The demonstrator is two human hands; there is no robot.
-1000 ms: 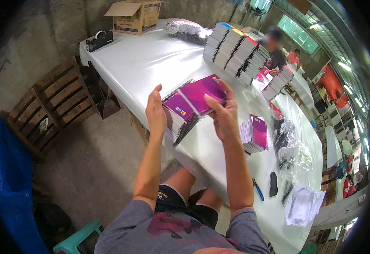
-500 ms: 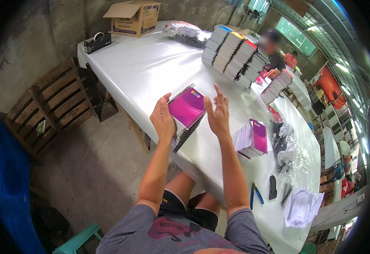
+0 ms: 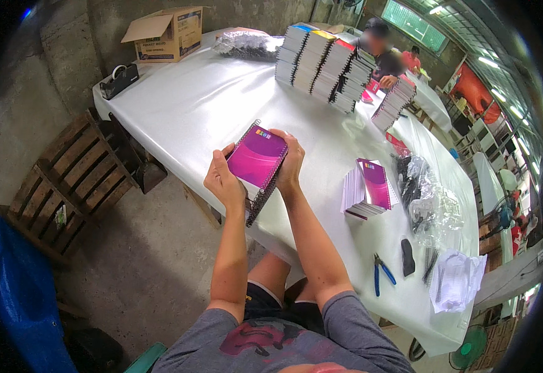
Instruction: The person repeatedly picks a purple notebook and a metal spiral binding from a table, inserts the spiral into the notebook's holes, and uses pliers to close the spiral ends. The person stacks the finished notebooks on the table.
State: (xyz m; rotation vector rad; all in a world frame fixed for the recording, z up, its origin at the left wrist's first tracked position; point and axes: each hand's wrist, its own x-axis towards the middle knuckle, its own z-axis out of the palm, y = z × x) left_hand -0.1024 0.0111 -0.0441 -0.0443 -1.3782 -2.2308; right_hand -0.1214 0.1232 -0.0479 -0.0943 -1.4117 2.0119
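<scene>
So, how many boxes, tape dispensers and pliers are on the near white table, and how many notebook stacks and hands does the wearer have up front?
Cardboard box: 1
Tape dispenser: 1
Pliers: 1 pair
Held notebook stack: 1
Hands: 2, left hand and right hand
Total: 6

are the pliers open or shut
Open: the pliers lie with their blue handles spread apart.
</scene>
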